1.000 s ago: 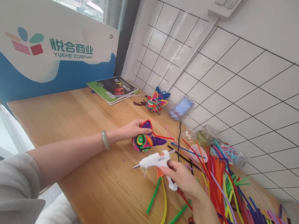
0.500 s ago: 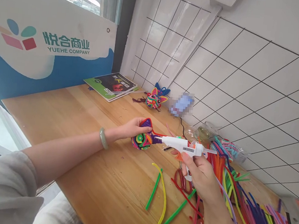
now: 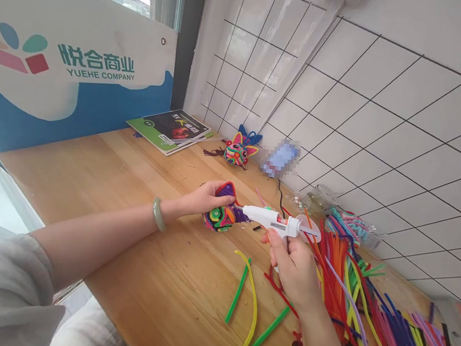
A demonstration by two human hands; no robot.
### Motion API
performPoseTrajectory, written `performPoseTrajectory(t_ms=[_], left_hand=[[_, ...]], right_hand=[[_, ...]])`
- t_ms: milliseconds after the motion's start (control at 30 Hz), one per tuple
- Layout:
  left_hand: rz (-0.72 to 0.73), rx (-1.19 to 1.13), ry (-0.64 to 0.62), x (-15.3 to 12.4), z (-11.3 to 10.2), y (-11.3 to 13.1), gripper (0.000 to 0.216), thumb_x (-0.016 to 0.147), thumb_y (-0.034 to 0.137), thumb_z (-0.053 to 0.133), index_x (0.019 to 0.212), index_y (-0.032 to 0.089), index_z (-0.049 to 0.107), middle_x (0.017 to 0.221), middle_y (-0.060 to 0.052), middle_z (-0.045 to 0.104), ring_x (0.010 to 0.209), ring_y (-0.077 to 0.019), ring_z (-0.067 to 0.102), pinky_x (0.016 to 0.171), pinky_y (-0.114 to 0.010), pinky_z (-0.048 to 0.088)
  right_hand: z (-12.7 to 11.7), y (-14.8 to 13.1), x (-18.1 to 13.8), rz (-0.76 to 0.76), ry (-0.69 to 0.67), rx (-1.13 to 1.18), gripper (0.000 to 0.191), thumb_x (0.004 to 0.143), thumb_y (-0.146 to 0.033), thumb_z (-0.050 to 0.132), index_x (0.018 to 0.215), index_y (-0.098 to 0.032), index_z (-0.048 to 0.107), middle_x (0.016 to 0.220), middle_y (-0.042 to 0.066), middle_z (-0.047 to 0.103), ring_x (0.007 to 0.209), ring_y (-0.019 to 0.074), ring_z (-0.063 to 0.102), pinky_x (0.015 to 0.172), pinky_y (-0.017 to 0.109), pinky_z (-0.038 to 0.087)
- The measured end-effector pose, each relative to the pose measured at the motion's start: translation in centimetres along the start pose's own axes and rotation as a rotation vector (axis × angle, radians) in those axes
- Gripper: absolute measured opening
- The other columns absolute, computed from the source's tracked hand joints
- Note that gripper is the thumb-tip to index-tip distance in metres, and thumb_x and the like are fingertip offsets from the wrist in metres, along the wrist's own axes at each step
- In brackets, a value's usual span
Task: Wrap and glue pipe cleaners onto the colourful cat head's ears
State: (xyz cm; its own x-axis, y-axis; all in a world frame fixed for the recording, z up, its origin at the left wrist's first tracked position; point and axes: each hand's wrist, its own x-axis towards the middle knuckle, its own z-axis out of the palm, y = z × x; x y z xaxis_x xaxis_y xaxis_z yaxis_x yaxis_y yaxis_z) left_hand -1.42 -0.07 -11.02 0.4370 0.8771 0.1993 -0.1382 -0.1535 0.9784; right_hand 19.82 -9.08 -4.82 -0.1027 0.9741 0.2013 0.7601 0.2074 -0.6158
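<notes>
The right hand [image 3: 293, 263] is closed round the handle of a white plastic hot-glue gun [image 3: 273, 220], whose nozzle meets the purple side of a multicoloured coiled pipe-cleaner figure [image 3: 221, 213]. The left hand [image 3: 205, 197] clasps that figure from above, pinning it to the light wooden table [image 3: 108, 181] near its middle. Done well, I judge, this wants the figure held firm, a light squeeze, and fingers clear of the nozzle. Just before the right hand lie loose yellow and green pipe cleaners [image 3: 252, 309]. A second ago the gun pointed leftward, clear of the figure. Half a second ago it had swung to the figure's side, and now it sits lower and closer in.
</notes>
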Motion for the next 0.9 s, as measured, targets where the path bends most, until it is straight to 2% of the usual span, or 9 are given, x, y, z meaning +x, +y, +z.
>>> performPoseTrajectory(t_ms=[467,667,900], left_hand=[[-0.001,0.042,-0.011,0.08,-0.13,-0.33,0.028,0.078,0.038,0.056,0.086,0.011,0.058,0.081,-0.005,0.065,0.069,-0.0141,0.061,0.061,-0.023,0.049],[-0.008,0.069,-0.005,-0.02,-0.09,-0.20,0.029,0.078,0.038,0.055,0.087,0.011,0.059,0.081,-0.005,0.065,0.069,-0.0142,0.062,0.061,-0.023,0.049],[-0.030,-0.020,-0.030,-0.14,0.10,0.29,0.028,0.077,0.037,0.057,0.086,0.011,0.058,0.084,-0.006,0.066,0.070,-0.0139,0.062,0.063,-0.024,0.051]], right_hand=[[0.47,-0.07,0.10,-0.041,0.033,0.006,0.042,0.086,-0.050,0.037,0.092,-0.015,0.059,0.048,-0.003,0.051,0.042,0.0129,0.047,0.044,0.023,0.037],[0.65,-0.04,0.10,-0.031,0.032,-0.011,0.042,0.086,-0.050,0.036,0.092,-0.015,0.059,0.049,-0.001,0.053,0.043,0.0134,0.049,0.043,0.023,0.037],[0.75,0.29,0.13,-0.056,0.025,-0.004,0.042,0.086,-0.050,0.036,0.090,-0.015,0.060,0.050,-0.001,0.054,0.044,0.0141,0.050,0.044,0.024,0.038]])
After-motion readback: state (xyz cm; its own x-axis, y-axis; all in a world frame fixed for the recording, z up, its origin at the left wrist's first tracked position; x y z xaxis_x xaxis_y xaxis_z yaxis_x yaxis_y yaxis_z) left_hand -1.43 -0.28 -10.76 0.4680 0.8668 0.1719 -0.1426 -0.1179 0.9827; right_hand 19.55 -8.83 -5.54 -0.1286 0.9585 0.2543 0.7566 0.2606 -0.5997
